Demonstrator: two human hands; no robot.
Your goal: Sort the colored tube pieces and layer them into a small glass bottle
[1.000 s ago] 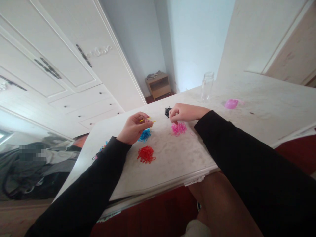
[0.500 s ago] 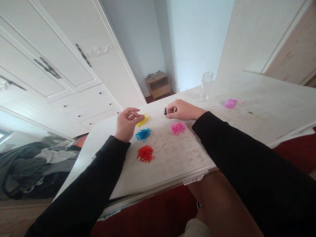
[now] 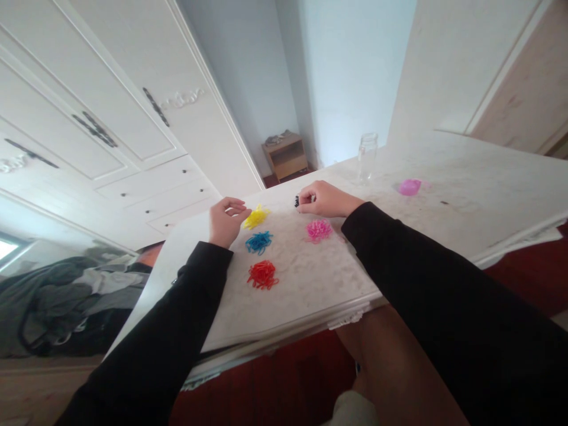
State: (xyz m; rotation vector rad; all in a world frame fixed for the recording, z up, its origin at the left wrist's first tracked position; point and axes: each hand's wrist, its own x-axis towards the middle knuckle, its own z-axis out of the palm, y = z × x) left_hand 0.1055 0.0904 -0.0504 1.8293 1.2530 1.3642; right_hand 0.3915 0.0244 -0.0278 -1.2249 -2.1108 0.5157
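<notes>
My right hand [image 3: 326, 200] is at a small pile of black rubber bands [image 3: 297, 200], its thumb and index finger pinched at the pile and partly covering it. Beside the yellow rubber bands [image 3: 256, 218], my left hand [image 3: 228, 220] has loosely bent fingers, with nothing visible between them. Blue rubber bands [image 3: 258, 242] and red rubber bands [image 3: 262, 274] lie in separate heaps nearer to me. A heap of pink rubber bands [image 3: 318, 230] rests just in front of my right hand.
A clear glass jar [image 3: 367, 157] stands upright toward the back of the white table [image 3: 306, 296]. A pink balloon-like object [image 3: 410, 187] lies farther right, near a small dark bit [image 3: 444, 203]. Clothes [image 3: 80, 290] are heaped beyond the table's left edge.
My left hand has drawn back slightly to the left, uncovering more of the yellow heap. My right hand stays at the black bands. The camera view has shifted a little.
</notes>
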